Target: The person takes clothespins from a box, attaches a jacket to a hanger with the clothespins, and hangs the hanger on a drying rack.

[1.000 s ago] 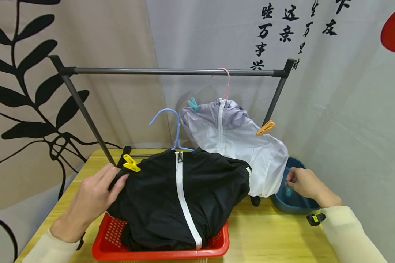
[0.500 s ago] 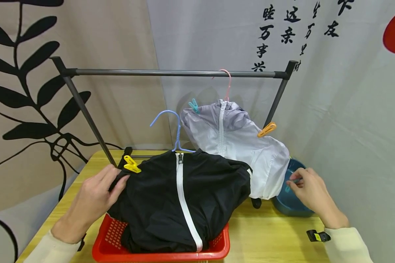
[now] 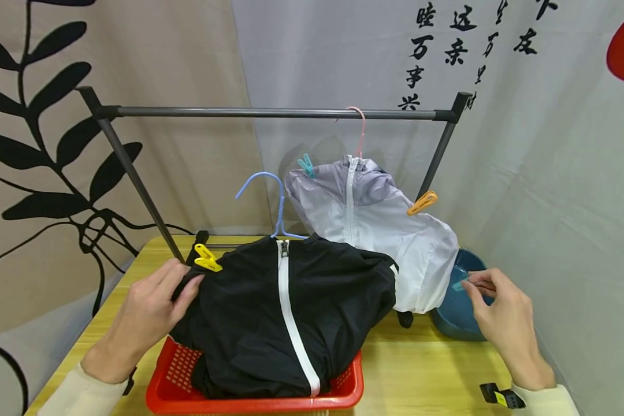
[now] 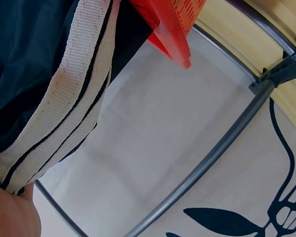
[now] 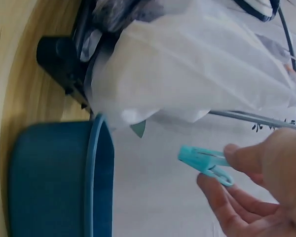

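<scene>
A black jacket (image 3: pixel 239 312) with a white zip strip hangs on a blue hanger (image 3: pixel 281 202). My left hand (image 3: pixel 148 309) grips its left shoulder or sleeve, just below a yellow clothespin (image 3: pixel 207 258) clipped there. In the left wrist view the jacket's white-striped edge (image 4: pixel 69 89) lies close to that hand. My right hand (image 3: pixel 507 318) pinches a light-blue clothespin (image 5: pixel 204 163) between thumb and fingers, in front of the dark blue bin (image 3: pixel 460 318). Behind the black jacket, a grey-white jacket (image 3: pixel 374 231) hangs from a pink hanger (image 3: pixel 362 133), with a teal clothespin (image 3: pixel 306 166) and an orange clothespin (image 3: pixel 422 203) on it.
A grey metal rack (image 3: pixel 270 112) spans the wooden table (image 3: pixel 411 370). The red basket (image 3: pixel 255 404) sits beneath the black jacket at the table's front. A patterned curtain (image 3: pixel 187 69) forms the backdrop.
My right hand has lifted slightly and turned, drawing the light-blue clothespin out of the bin's interior toward its rim. The left hand keeps its grip on the black jacket.
</scene>
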Demonstrator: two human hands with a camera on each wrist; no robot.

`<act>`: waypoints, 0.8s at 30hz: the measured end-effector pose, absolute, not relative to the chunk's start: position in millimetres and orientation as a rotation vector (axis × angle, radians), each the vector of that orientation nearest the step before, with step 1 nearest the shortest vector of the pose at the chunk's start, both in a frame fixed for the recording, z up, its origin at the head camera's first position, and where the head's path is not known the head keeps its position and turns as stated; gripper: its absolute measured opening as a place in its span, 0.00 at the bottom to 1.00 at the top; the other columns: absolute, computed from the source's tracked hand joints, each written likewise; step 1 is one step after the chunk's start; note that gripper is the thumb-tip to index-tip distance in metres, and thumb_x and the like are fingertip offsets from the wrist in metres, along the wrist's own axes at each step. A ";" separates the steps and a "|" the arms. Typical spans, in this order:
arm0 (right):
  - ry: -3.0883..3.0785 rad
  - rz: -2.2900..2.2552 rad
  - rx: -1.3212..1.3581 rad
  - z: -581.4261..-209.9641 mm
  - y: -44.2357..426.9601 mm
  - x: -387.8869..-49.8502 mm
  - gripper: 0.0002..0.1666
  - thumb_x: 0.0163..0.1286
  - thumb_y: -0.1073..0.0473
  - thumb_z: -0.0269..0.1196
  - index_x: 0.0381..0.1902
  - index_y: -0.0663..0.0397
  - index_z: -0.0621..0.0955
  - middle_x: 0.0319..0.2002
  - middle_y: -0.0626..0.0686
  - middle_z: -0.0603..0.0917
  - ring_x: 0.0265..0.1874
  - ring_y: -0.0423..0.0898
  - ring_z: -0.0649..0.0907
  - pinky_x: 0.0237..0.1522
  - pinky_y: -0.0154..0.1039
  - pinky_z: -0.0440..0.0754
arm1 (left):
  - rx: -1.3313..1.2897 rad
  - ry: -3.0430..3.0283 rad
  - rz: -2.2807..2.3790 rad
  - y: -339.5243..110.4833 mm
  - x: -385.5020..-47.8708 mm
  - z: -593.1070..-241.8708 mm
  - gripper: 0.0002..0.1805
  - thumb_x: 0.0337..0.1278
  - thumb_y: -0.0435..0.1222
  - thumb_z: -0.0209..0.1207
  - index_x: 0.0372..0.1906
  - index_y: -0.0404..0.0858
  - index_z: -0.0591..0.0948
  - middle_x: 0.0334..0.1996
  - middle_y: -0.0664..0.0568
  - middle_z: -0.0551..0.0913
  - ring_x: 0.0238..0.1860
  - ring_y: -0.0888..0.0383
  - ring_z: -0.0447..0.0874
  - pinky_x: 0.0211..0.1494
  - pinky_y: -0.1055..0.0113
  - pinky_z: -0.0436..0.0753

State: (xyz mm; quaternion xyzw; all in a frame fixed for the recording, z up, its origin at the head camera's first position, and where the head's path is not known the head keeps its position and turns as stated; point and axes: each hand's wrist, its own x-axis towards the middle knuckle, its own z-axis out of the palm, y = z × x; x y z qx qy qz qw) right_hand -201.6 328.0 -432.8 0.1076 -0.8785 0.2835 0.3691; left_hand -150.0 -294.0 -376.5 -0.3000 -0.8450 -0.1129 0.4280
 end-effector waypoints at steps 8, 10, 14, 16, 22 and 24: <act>-2.140 0.779 0.308 -433.0 312.7 -184.5 0.15 0.64 0.77 0.82 0.44 0.68 0.87 0.44 0.66 0.95 0.47 0.02 0.74 0.54 0.08 0.73 | -0.760 -2.121 -0.272 -294.4 -150.1 -376.9 0.32 0.99 0.55 0.48 0.42 0.32 0.84 0.33 0.50 0.79 0.28 0.61 0.74 0.30 0.69 0.84; -2.120 0.798 0.328 -432.4 309.4 -183.3 0.15 0.64 0.78 0.82 0.45 0.70 0.87 0.45 0.67 0.95 0.48 0.03 0.75 0.55 0.08 0.74 | -0.758 -2.117 -0.273 -294.3 -149.9 -376.9 0.32 0.99 0.55 0.48 0.42 0.32 0.84 0.33 0.50 0.80 0.28 0.61 0.74 0.30 0.68 0.84; -2.080 0.834 0.356 -432.0 304.8 -181.4 0.15 0.64 0.78 0.82 0.45 0.71 0.87 0.46 0.67 0.94 0.49 0.05 0.78 0.56 0.10 0.76 | -0.753 -2.119 -0.273 -294.3 -149.3 -376.4 0.32 0.99 0.55 0.48 0.42 0.32 0.84 0.33 0.50 0.80 0.28 0.61 0.74 0.30 0.68 0.84; -2.048 0.845 0.368 -432.3 302.5 -180.7 0.16 0.62 0.79 0.82 0.45 0.71 0.88 0.46 0.67 0.94 0.50 0.07 0.79 0.56 0.10 0.77 | -0.756 -2.120 -0.276 -294.1 -149.4 -376.3 0.32 0.99 0.54 0.48 0.42 0.32 0.84 0.33 0.50 0.80 0.28 0.61 0.74 0.30 0.68 0.83; -1.959 0.884 0.387 -430.9 294.3 -180.2 0.18 0.59 0.82 0.82 0.45 0.74 0.87 0.47 0.68 0.94 0.52 0.11 0.83 0.58 0.12 0.79 | -0.744 -2.135 -0.279 -294.5 -149.5 -376.3 0.32 0.99 0.55 0.48 0.42 0.32 0.84 0.33 0.49 0.80 0.28 0.60 0.74 0.30 0.68 0.84; -1.926 0.901 0.409 -429.7 290.2 -180.4 0.17 0.60 0.83 0.81 0.44 0.76 0.86 0.46 0.70 0.94 0.54 0.13 0.85 0.58 0.13 0.80 | -0.736 -2.148 -0.280 -294.9 -148.9 -376.2 0.32 0.99 0.55 0.48 0.43 0.32 0.84 0.33 0.49 0.80 0.29 0.60 0.74 0.31 0.68 0.85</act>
